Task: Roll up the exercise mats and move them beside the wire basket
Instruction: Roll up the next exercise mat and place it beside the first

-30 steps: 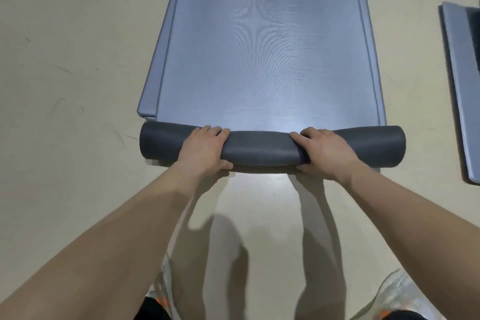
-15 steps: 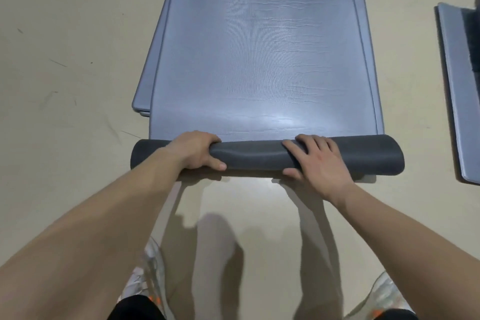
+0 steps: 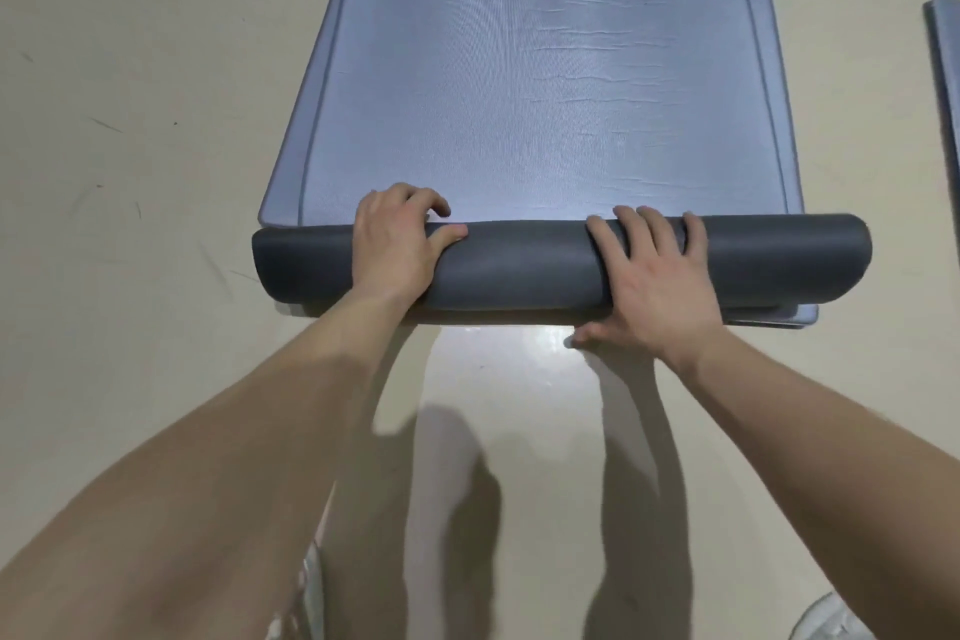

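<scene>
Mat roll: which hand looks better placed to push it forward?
Probably the right hand: it lies flat across the roll, thumb behind. The left hand curls over its far edge.

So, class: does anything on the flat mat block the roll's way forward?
Nothing visible. The left hand grips and the right hand presses the roll; the flat mat ahead shows only wrinkles. No basket in view.

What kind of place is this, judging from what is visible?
Probably a gym or exercise room: an exercise mat, partly rolled, lies on a beige floor, and the edge of another mat shows at the right.
</scene>
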Demonstrator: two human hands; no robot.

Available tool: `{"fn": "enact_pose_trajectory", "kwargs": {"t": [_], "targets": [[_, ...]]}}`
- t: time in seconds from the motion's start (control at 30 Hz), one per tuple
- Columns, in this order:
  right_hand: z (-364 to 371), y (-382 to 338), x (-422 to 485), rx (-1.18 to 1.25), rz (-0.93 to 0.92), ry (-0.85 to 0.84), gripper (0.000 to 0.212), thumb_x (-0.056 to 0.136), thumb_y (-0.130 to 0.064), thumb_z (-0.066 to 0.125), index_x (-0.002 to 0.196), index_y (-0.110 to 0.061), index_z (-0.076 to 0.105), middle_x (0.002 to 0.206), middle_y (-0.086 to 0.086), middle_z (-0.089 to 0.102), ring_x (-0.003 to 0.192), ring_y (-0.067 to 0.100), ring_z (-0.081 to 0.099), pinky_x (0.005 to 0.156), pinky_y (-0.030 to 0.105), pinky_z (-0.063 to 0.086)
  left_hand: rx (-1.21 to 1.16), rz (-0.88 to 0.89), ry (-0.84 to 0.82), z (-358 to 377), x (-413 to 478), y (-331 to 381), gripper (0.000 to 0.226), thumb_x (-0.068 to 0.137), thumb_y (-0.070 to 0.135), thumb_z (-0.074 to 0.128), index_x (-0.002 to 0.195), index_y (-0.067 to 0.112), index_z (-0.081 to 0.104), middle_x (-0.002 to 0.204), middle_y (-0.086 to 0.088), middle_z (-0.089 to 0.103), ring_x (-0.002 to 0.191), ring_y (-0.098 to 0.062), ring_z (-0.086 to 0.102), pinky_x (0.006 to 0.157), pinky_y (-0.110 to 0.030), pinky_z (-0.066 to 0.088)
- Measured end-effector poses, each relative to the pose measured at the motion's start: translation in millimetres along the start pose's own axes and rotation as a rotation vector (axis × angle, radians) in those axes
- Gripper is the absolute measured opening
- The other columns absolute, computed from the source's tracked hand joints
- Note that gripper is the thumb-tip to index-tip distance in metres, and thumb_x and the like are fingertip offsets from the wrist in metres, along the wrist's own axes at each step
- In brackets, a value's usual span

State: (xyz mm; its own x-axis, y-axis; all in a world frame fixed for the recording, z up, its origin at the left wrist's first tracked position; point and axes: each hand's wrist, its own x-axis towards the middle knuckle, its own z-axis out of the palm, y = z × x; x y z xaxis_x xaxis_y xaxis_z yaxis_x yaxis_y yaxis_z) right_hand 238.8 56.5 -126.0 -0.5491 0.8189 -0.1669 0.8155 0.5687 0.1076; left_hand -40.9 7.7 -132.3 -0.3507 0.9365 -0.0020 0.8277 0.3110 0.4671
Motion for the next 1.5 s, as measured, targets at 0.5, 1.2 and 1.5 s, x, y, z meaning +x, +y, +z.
{"fn": "enact_pose_trajectory", "kwargs": {"t": [0.5, 1.2, 1.5], "targets": [[-6, 12, 30, 0.046, -0.025, 0.017, 0.103, 0.054, -0.052, 0.087, 0.141, -0.021, 0.041, 0.127, 0.005, 0.052, 0.118, 0.031, 0.054, 0.111, 0.062, 0.032, 0.428, 0.374, -0.229, -4, -8, -1, 0.093, 0.067, 0.040, 0.084, 0.149, 0.026, 0.043, 0.146, 0.002, 0.053, 0.130, -0.024, 0.051, 0.115, -0.042, 0.032], [-30, 33, -14, 0.319, -0.074, -0.385, 0.110, 0.063, -0.095, 0.047, 0.156, -0.040, 0.026, 0.139, -0.005, 0.048, 0.130, 0.022, 0.046, 0.110, 0.048, 0.030, 0.186, 0.001, -0.048, -9, -102, 11, 0.058, 0.093, 0.061, 0.058, 0.142, 0.030, 0.055, 0.147, 0.004, 0.055, 0.142, -0.026, 0.042, 0.121, -0.053, 0.019], [-16, 9, -6, 0.030, 0.010, 0.054, 0.135, 0.037, -0.093, 0.071, 0.145, -0.017, 0.039, 0.136, 0.010, 0.051, 0.125, 0.036, 0.049, 0.113, 0.060, 0.026, -0.018, 0.088, -0.116, -14, 10, 13, 0.034, 0.097, 0.053, 0.061, 0.117, 0.029, 0.076, 0.121, 0.006, 0.072, 0.117, -0.019, 0.060, 0.116, -0.041, 0.023]]}}
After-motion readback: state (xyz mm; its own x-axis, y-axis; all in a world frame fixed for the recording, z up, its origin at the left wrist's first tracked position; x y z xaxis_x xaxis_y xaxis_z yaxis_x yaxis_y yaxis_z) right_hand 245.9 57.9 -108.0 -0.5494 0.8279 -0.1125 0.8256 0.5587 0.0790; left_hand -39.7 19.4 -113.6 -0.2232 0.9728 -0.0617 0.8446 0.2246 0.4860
